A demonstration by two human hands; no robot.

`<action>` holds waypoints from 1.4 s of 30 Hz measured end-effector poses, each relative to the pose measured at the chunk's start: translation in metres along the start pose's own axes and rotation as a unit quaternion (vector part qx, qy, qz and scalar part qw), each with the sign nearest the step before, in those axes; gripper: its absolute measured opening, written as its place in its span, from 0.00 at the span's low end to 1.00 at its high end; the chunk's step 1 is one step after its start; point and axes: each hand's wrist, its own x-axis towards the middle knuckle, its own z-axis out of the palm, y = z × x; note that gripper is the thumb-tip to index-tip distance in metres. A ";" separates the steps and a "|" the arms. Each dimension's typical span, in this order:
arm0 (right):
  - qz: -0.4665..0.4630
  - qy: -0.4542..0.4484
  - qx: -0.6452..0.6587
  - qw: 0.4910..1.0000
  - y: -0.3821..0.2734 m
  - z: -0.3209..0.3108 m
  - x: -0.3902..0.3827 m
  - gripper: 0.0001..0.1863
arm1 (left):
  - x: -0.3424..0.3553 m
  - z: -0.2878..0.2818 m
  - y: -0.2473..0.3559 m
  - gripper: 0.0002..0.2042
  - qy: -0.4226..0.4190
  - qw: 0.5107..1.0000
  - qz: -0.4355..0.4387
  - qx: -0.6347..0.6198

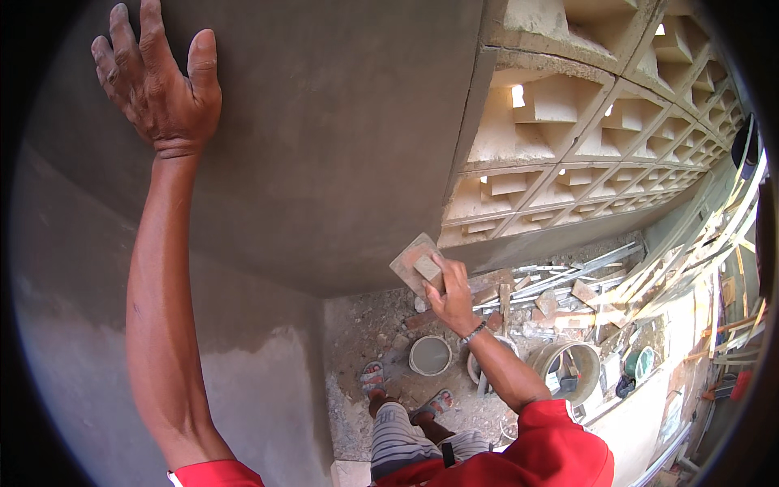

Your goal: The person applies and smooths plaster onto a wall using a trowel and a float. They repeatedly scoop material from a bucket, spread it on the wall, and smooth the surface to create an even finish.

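Observation:
High at the left, my left hand [162, 89] is stretched out with its fingers spread, palm toward the grey plastered wall [324, 146]. Whether the palm presses on the plaster or hovers just off it, I cannot tell. My right hand [453, 297] grips the block handle of a small plastering float [408, 258]. The float's flat plate is tilted and sits near the lower right edge of the plastered wall, beside the vent blocks. Contact between plate and wall is not plain to see.
Patterned vent blocks [527, 122] fill the upper right. On the rubble-strewn ground stand a bucket of greyish liquid [430, 355], a large round tub [596, 375] with tools in it and a green bucket [645, 364]. Wood strips [560, 284] and broken bricks lie along the wall's foot.

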 end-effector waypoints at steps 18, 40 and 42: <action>-0.030 0.269 -0.119 0.955 -0.129 -0.160 0.176 0.28 | -0.003 -0.012 0.007 0.35 -0.050 0.991 -0.045 0.117; -0.002 0.227 0.012 0.974 -0.054 -0.058 0.083 0.27 | -0.006 0.000 -0.003 0.31 -0.032 0.998 -0.042 0.023; -0.004 0.275 0.017 0.961 -0.054 -0.062 0.100 0.27 | -0.006 0.001 -0.004 0.31 -0.029 0.999 -0.038 0.020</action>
